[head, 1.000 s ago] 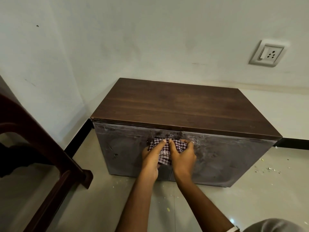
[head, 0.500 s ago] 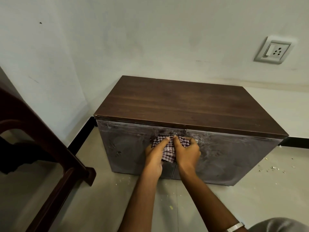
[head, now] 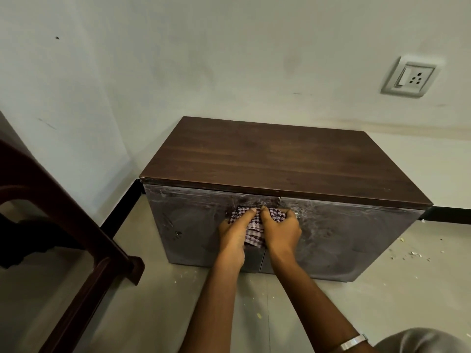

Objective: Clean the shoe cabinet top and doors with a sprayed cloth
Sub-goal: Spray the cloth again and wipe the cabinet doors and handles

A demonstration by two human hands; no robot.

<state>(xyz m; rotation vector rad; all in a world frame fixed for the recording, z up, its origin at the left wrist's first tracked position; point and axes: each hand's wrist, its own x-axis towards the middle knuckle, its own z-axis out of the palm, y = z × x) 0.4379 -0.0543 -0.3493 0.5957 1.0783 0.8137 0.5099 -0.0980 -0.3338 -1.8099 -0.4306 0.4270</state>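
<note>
A low shoe cabinet stands against the wall, with a dark wood top and two grey, streaked doors, left door and right door. A checked cloth is pressed against the doors where they meet, just under the top edge. My left hand and my right hand both hold the cloth against the door fronts, fingers curled over its upper part. Most of the cloth is hidden under the hands.
A dark wooden chair frame stands on the left, close to the cabinet's corner. A wall socket sits on the wall at upper right. Small crumbs lie on the tiled floor to the right of the cabinet.
The hands and cloth stay at the same spot on the door seam. The view has shifted slightly, so the cabinet sits a little further right in the frame.
</note>
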